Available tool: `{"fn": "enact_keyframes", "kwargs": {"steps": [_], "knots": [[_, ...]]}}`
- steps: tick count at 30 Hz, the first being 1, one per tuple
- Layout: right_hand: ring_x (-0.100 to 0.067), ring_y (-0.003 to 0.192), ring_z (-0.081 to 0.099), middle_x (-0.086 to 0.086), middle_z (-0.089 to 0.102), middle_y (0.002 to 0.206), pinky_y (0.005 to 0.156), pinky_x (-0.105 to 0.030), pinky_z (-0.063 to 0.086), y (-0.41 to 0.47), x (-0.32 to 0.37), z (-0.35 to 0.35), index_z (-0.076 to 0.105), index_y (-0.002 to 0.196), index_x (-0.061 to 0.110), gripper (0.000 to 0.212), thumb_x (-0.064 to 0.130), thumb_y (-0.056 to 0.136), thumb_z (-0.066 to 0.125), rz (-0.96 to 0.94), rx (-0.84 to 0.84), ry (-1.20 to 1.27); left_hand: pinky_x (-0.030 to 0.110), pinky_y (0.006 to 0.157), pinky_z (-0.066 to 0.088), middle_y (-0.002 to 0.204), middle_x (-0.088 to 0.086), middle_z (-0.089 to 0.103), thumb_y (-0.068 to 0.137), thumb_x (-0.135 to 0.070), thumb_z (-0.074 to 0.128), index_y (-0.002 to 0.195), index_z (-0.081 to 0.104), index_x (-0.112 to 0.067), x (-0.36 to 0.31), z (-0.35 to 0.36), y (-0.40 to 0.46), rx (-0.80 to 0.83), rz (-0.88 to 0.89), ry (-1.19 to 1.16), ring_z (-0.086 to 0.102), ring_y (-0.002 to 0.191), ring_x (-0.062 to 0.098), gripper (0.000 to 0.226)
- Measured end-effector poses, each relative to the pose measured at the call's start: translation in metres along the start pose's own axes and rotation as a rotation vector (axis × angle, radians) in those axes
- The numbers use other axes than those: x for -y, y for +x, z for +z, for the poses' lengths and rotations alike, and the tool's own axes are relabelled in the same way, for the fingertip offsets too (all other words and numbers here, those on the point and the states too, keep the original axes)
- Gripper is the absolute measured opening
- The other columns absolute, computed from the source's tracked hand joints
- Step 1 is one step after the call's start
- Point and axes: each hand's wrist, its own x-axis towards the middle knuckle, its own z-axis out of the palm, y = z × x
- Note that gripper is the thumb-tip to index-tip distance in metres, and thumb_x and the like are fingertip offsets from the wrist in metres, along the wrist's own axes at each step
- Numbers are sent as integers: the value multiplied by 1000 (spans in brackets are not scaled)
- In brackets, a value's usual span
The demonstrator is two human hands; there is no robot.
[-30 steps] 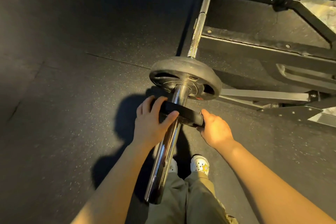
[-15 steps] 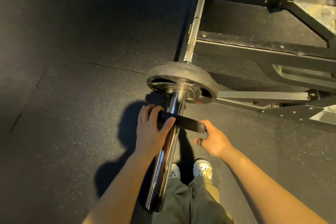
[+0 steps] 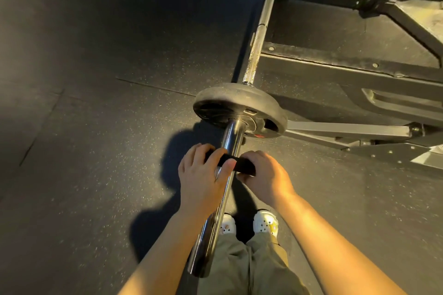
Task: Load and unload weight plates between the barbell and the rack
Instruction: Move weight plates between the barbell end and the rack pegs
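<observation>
The bar (image 3: 217, 201) runs away from the person, its chrome sleeve pointing back toward the shoes (image 3: 265, 223). One large plate (image 3: 239, 109) sits seated on the sleeve, well inboard. A small black plate (image 3: 236, 163) rides on the sleeve between the large plate and the free end, near the large plate but apart from it.

Grip state: the left hand (image 3: 200, 181) holds the small plate's left edge, fingers curled over the far face and thumb on the near face. The right hand (image 3: 262, 176) holds the right edge in the same way. Both hands are closed on the small plate, one each side of the sleeve.

Step in hand, as judged: sliding the small plate along the sleeve (direction cannot be told from this view alone).

To do it well:

1. Keep the small plate square to the sleeve. If one edge leads, the bore is likely to bind.
2. Move both hands at an equal rate.
3. Keep fingers off the face nearest the large plate if the two are brought together, since that gap is a pinch point.
4. If the small plate leaves the free end, be ready to carry its whole load over the shoes.

The rack (image 3: 347, 72) stands to the right of the bar.
</observation>
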Motion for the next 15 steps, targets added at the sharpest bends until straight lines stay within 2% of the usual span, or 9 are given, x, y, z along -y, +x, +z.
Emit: {"fn": "enact_keyframes", "kwargs": {"steps": [2, 6, 9, 11, 13, 15], "knots": [[-19, 96, 58, 5, 58, 104, 77, -32, 49, -3, 1, 4, 60, 109, 28, 24, 26, 86, 65, 38, -11, 22, 51, 105, 33, 124, 1, 57, 96, -62, 16, 118, 61, -25, -5, -1, -2, -31, 1, -41, 40, 127, 21, 63], [-17, 99, 59, 8, 59, 110, 82, -38, 51, -12, -13, 13, 59, 116, 30, 32, 24, 86, 66, 68, -45, 116, 48, 104, 37, 131, 2, 50, 97, -47, 37, 124, 59, -23, -1, -7, 2, -98, -65, -137, 41, 126, 19, 43], [-14, 98, 57, 12, 56, 107, 83, -36, 50, -11, -18, 19, 58, 112, 31, 28, 21, 87, 66, 72, -48, 177, 35, 107, 31, 143, 3, 36, 100, -36, 45, 130, 55, -22, 15, -23, 23, -147, -341, -322, 33, 131, 14, 35], [-14, 98, 56, 10, 55, 106, 81, -31, 47, -11, -21, 22, 58, 111, 31, 27, 21, 87, 66, 85, -45, 229, 32, 108, 29, 143, 5, 37, 101, -32, 43, 131, 55, -19, 26, -31, 38, -162, -442, -411, 34, 132, 15, 35], [-12, 97, 56, 10, 55, 106, 79, -26, 44, -12, -25, 25, 58, 112, 31, 28, 22, 87, 67, 97, -37, 256, 27, 103, 26, 145, 5, 37, 102, -33, 40, 132, 54, -19, 30, -28, 47, -92, -435, -361, 33, 131, 13, 36], [-11, 98, 57, 9, 57, 106, 78, -24, 42, -13, -28, 27, 57, 114, 30, 29, 22, 88, 67, 118, -40, 292, 26, 102, 24, 147, 4, 33, 102, -39, 38, 132, 54, -18, 29, -16, 52, 50, -456, -403, 35, 133, 17, 40]]}}
